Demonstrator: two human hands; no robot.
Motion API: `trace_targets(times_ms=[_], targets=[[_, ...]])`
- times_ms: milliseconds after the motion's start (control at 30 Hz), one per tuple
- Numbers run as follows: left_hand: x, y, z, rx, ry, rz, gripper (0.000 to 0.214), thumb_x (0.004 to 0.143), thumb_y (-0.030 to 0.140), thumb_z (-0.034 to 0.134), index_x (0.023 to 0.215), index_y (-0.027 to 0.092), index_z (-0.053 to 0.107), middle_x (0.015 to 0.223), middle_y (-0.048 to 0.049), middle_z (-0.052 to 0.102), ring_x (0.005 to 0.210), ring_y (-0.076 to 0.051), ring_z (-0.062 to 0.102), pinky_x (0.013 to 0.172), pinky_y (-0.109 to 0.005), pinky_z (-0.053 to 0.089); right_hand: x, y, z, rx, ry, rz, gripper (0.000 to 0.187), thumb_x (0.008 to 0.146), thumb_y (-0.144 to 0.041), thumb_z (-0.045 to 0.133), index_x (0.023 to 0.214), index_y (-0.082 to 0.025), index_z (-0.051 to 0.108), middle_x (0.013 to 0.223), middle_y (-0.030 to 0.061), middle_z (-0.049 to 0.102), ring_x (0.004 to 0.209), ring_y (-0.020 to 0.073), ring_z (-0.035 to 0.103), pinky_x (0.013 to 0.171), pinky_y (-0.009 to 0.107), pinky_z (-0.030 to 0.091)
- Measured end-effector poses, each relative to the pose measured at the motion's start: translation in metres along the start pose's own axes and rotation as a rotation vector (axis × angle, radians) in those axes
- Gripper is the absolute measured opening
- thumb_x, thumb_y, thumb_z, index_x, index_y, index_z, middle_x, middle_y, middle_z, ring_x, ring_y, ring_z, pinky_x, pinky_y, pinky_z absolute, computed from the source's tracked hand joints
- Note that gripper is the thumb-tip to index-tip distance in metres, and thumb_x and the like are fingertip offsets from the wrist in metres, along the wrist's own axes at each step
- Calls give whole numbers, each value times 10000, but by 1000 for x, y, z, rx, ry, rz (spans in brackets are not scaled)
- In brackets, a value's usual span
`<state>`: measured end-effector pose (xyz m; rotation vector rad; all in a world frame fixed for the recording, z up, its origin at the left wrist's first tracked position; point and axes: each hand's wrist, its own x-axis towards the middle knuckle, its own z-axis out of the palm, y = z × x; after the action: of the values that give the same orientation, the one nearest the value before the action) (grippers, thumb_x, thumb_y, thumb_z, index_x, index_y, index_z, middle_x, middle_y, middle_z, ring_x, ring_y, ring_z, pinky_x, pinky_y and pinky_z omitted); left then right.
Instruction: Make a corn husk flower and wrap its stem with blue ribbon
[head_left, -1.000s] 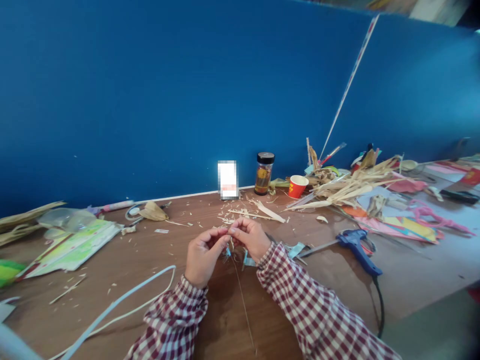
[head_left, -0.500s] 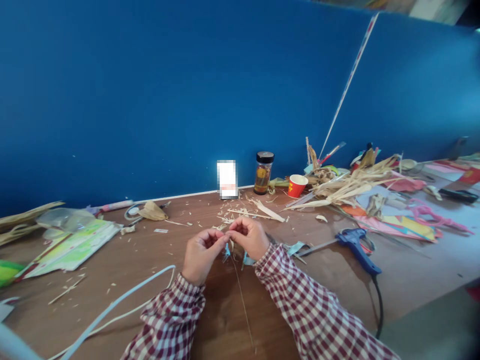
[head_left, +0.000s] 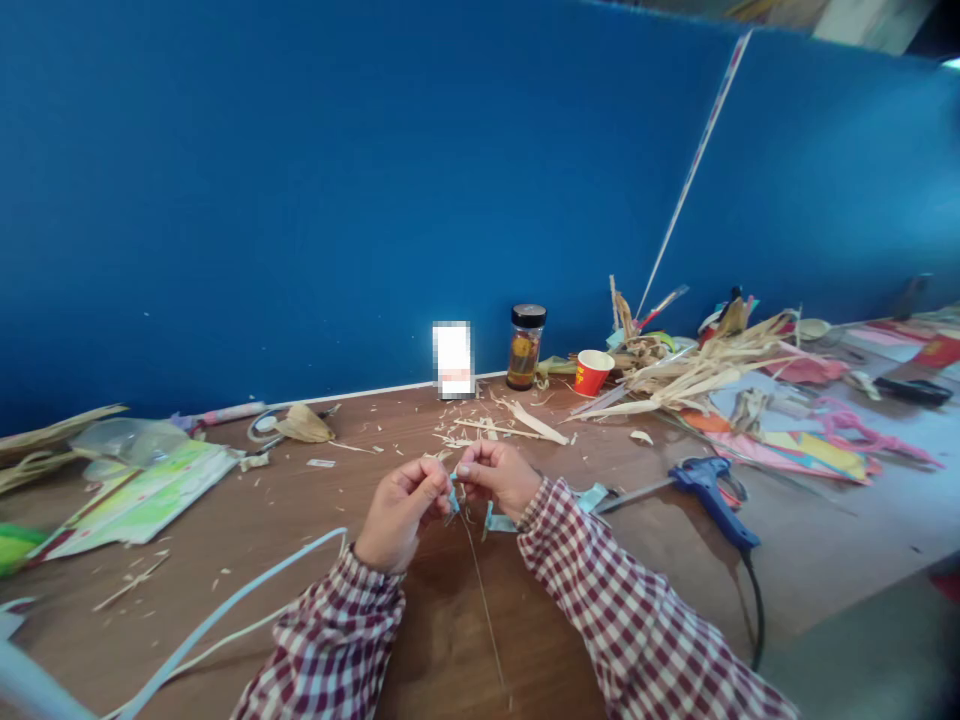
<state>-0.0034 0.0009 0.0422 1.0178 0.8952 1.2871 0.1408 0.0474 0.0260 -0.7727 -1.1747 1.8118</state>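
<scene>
I look down on a wide brown table [head_left: 315, 520] pushed against a blue wall [head_left: 375, 200], and the supplies seem pushed outward so the middle stays free for handwork; a heap of dried husks [head_left: 697, 370] lies well off to the right, a green printed sheet [head_left: 142, 495] well off to the left, and a white cord [head_left: 247, 590] curves across the near left; a blue glue gun [head_left: 709, 485] lies on its side to the right of the hands, within reach I judge, its cable running off the near edge; a jar [head_left: 525, 346] and a red paper cup [head_left: 593, 371] stand upright by the wall, with pale shavings [head_left: 480, 430] scattered between them and the hands; both arms in checked sleeves [head_left: 622, 610] angle inward from the bottom edge, so the wrists meet just above the table at its centre; the left hand [head_left: 394, 515] is curled, knuckles up, thumb and forefinger closed on a small blue strip [head_left: 452, 492]; the right hand [head_left: 499, 475] is curled the same way, fingertips nearly touching the left's, and as far as I can tell it pinches the top of a thin straw [head_left: 484, 590]; that straw hangs from the pinch and trails toward the body across the table; I judge the tight fingertip hold suits so fine a piece, keeping it steady between both hands.
</scene>
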Motion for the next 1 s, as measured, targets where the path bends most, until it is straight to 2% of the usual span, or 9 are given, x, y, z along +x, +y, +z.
trace_targets(times_ms=[167, 233, 300, 367, 433, 600, 700, 833, 1000], targets=[[2, 3, 2, -91, 165, 19, 166, 682, 272, 651, 742, 129, 591, 682, 2, 578, 542, -61, 516, 533, -180, 455, -1, -2, 2, 21, 55, 13, 294, 551, -298, 751, 687, -141, 543, 536, -52, 564, 465, 59, 516, 452, 173, 431], [4, -1, 1, -23, 188, 77, 216, 715, 286, 613, 884, 151, 606, 843, -35, 609, 665, -97, 564, 623, -235, 493, -1, -1, 3, 22, 64, 11, 293, 567, -312, 743, 702, -139, 550, 554, -45, 571, 471, 56, 519, 447, 167, 430], [5, -5, -1, 148, 191, 182, 273, 725, 288, 598, 978, 188, 609, 1013, -58, 588, 790, -135, 579, 690, -277, 500, -1, -1, 3, 27, 63, 11, 293, 582, -328, 735, 709, -138, 550, 578, -39, 581, 473, 53, 520, 442, 164, 430], [5, -9, -3, 342, 156, 274, 301, 710, 274, 616, 1004, 211, 624, 1068, -62, 574, 813, -150, 581, 695, -281, 498, -1, 0, 4, 31, 47, 15, 295, 590, -338, 730, 707, -138, 547, 577, -39, 583, 460, 50, 515, 430, 162, 428], [5, -10, -4, 482, 85, 333, 287, 699, 255, 633, 982, 214, 649, 1020, -62, 602, 799, -158, 585, 704, -283, 490, -1, 1, 3, 42, 11, 29, 296, 591, -337, 730, 704, -140, 541, 546, -46, 574, 435, 48, 504, 411, 156, 419], [3, -4, -6, 677, -62, 453, 221, 764, 215, 569, 956, 222, 677, 887, -56, 648, 849, -173, 579, 754, -288, 460, -2, -4, -4, 46, -101, 154, 267, 607, -302, 726, 676, -133, 531, 514, -40, 579, 389, 41, 486, 362, 139, 387], [2, 0, -8, 715, -132, 487, 239, 789, 191, 532, 983, 220, 667, 837, -56, 642, 789, -159, 579, 695, -270, 461, -3, -8, -9, 33, -177, 207, 247, 618, -281, 719, 652, -124, 531, 499, -39, 570, 384, 41, 484, 333, 127, 364], [1, 4, -9, 699, -186, 502, 206, 787, 179, 531, 923, 209, 683, 793, -56, 628, 737, -152, 573, 654, -259, 456, -6, -12, -10, 30, -262, 256, 247, 601, -249, 730, 637, -117, 525, 495, -33, 584, 372, 39, 487, 333, 123, 381], [-1, 9, -6, 594, -193, 382, 148, 784, 211, 538, 783, 167, 679, 736, -50, 601, 679, -140, 556, 623, -250, 441, -9, -13, -6, 24, -329, 287, 247, 598, -242, 736, 657, -105, 540, 519, -18, 603, 376, 44, 508, 352, 132, 415]])
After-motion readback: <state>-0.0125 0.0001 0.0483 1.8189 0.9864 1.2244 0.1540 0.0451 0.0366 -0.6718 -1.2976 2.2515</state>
